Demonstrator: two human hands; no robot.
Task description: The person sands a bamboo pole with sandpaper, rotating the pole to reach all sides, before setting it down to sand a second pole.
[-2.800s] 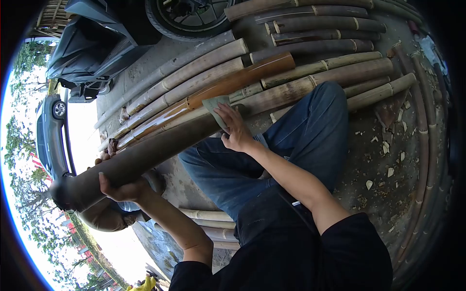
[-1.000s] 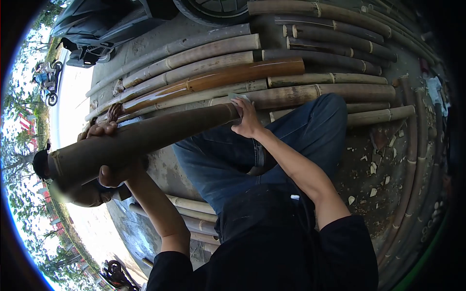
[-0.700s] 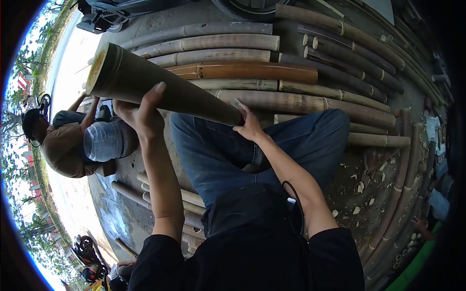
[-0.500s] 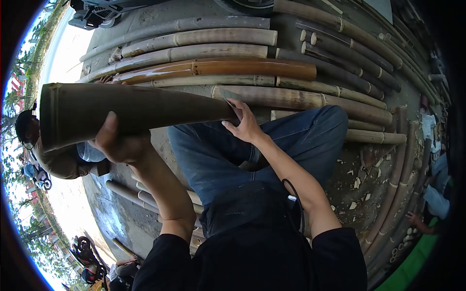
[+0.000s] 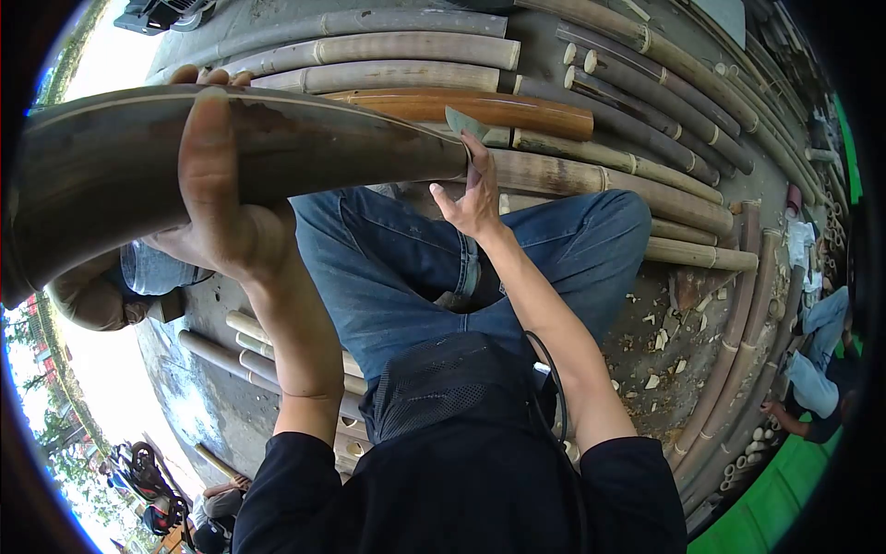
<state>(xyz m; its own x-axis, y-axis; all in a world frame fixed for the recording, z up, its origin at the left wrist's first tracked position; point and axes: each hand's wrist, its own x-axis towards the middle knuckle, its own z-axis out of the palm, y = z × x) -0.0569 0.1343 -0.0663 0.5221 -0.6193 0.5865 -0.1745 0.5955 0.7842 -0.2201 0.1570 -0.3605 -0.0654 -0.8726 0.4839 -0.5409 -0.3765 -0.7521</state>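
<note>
A thick, dark bamboo pole point(image 5: 314, 148) is raised across the upper left of the head view, its wide end toward the left edge. My left hand point(image 5: 226, 208) is wrapped around it, thumb on the near side and fingertips over the top. At the narrower end, my right hand point(image 5: 475, 205) holds a thin greenish sheet that looks like sandpaper point(image 5: 464, 123) against the bamboo. Part of the sheet is hidden by the fingers. Below the pole are my crossed legs in jeans point(image 5: 388, 249).
Several bamboo poles point(image 5: 406, 46) lie in rows ahead, one a glossy brown pole point(image 5: 544, 117). More bamboo poles point(image 5: 743, 323) and wood chips point(image 5: 660, 340) lie on the right. Another person point(image 5: 817, 379) sits at far right; a motorbike point(image 5: 143, 480) stands lower left.
The bamboo has risen and shifted left, and it has turned so a pale line shows along its top. My right hand stays at the narrow end, slightly higher. The view has shifted slightly.
</note>
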